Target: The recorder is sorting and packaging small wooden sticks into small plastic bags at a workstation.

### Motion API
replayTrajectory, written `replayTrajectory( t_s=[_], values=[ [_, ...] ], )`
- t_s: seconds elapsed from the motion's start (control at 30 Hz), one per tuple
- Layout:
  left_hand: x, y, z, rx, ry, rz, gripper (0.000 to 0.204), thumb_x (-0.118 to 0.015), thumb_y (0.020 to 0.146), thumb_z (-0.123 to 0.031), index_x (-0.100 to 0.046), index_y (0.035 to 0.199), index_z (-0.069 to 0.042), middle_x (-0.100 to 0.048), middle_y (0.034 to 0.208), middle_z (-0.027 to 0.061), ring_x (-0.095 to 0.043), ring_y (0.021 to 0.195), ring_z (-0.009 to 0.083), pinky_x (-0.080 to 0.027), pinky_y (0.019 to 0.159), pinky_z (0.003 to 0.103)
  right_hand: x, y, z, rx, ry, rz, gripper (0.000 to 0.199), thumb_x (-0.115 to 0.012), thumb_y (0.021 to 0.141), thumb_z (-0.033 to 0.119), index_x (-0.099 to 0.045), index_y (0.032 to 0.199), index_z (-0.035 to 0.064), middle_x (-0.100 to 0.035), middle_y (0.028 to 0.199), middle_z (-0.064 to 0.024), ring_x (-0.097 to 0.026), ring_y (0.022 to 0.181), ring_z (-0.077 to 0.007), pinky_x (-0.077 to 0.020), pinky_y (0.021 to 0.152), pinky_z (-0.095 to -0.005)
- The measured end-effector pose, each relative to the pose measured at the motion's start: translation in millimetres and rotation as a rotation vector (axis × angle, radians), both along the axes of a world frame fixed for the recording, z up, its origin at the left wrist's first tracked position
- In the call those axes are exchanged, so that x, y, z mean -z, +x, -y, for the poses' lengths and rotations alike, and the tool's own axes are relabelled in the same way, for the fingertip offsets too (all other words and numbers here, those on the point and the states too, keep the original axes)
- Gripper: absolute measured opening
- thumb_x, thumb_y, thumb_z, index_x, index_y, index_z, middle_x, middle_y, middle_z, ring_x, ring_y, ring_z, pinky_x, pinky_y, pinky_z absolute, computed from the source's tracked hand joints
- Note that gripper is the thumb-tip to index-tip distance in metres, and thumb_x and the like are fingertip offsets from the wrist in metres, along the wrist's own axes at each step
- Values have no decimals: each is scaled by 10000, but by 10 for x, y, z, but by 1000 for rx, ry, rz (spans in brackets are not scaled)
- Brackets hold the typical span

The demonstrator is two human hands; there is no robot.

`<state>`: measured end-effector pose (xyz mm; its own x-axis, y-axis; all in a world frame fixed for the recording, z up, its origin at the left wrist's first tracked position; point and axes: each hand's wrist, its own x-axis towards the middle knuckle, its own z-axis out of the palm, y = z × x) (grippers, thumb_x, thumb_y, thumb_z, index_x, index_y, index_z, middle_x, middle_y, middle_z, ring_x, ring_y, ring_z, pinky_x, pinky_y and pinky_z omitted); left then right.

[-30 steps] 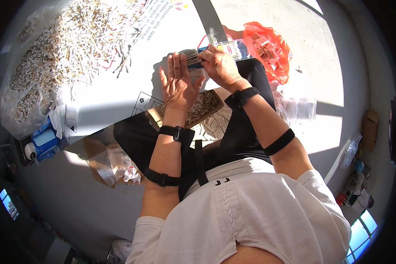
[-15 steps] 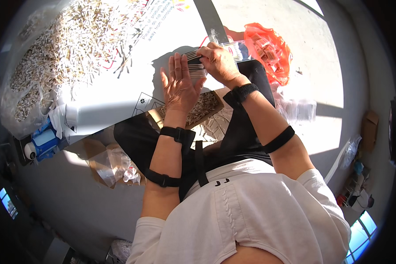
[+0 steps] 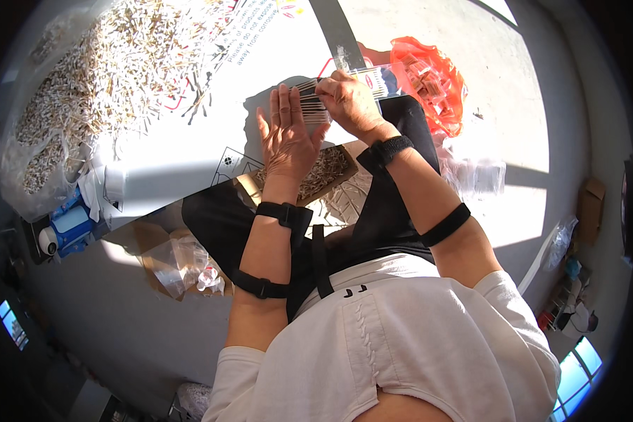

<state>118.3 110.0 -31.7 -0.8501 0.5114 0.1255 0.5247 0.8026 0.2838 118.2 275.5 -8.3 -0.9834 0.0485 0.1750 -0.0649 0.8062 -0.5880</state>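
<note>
Nearest the camera: the person sits cross-legged on the floor, white top and dark trousers filling the lower picture. 2 black straps sit on each forearm, 1 at the wrist and 1 higher.

Just beyond the knees lies a shallow cardboard tray [image 3: 328,171] loaded with thin pale sticks.

Above the tray, the left hand [image 3: 286,137] is held flat and released, fingers straight, palm acting as a backing surface. A row of thin sticks [image 3: 311,105] lies side by side against its fingers. The right hand [image 3: 349,102] is clenched in a pinch on the far ends of that row, and also meets a clear flat packet [image 3: 371,79] extending to the right; whether the sticks are already inside the packet cannot be told.

Judgement on the step in hand: keep the left palm flat so the row stays level, hold the pinch near the ends, and square the tips before moving anything, as 1 skewed stick would likely spill the set.

Further out: an orange plastic bag [image 3: 429,77] at right, a white printed sheet [image 3: 190,151] on the floor, and a large heap of loose sticks [image 3: 112,77] at far left. A crumpled clear bag [image 3: 183,260] lies by the left knee.
</note>
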Motion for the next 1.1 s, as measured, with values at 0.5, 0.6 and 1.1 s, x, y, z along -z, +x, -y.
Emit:
replayTrajectory(
  t_s=[0.5,0.6,1.1],
  values=[
    [-85,12,1,5,5,30,856,-584,893,-509,-249,1498,-5,-227,1569,158,-195,1467,304,-149,1159,574,-108,-24,-136,-179,83,83,513,-783,653,186,-657,1140,87,-555,1120,-95,-526,1094,-304,-465,946,-394],
    [-70,10,8,8,10,18,891,-548,884,-580,-246,1502,-12,-219,1573,152,-170,1474,301,-130,1165,572,-150,49,-148,-208,183,46,569,-806,634,205,-648,1168,92,-542,1143,-79,-501,1119,-284,-450,953,-406],
    [7,-2,-38,6,-40,4,833,-362,955,-600,-184,1525,-20,-183,1583,176,-147,1476,321,-95,1178,537,-92,41,-249,-226,297,-48,509,-789,712,234,-666,1201,164,-554,1136,-45,-509,1092,-249,-437,953,-387]
  ],
)
